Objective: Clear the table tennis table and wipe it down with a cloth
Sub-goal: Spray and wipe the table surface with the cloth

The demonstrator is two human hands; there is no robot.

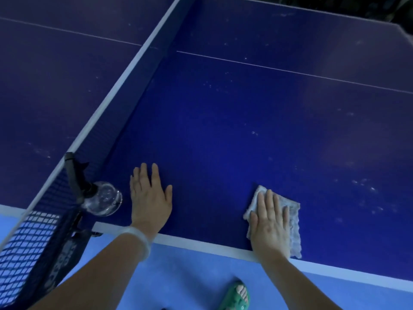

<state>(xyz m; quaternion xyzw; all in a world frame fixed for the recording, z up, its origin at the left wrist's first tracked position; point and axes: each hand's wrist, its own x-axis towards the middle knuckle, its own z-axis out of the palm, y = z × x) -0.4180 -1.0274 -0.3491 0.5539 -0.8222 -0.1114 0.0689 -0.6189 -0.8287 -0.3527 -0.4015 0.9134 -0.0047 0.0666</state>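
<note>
The blue table tennis table (234, 121) fills most of the view, its white side line running along the near edge. My right hand (269, 222) lies flat with straight fingers on a grey-white cloth (292, 227), pressing it onto the table beside that edge. My left hand (149, 200) rests flat on the bare surface, fingers spread, holding nothing. A clear spray bottle (105, 199) with a black trigger head stands just left of my left hand, next to the net.
The dark net (131, 86) with its white top band runs diagonally from lower left to upper middle, its post clamped at the near edge. Pale smudges dot the right of the table. Below the edge lie light blue floor and a foot in a green sandal (237, 296).
</note>
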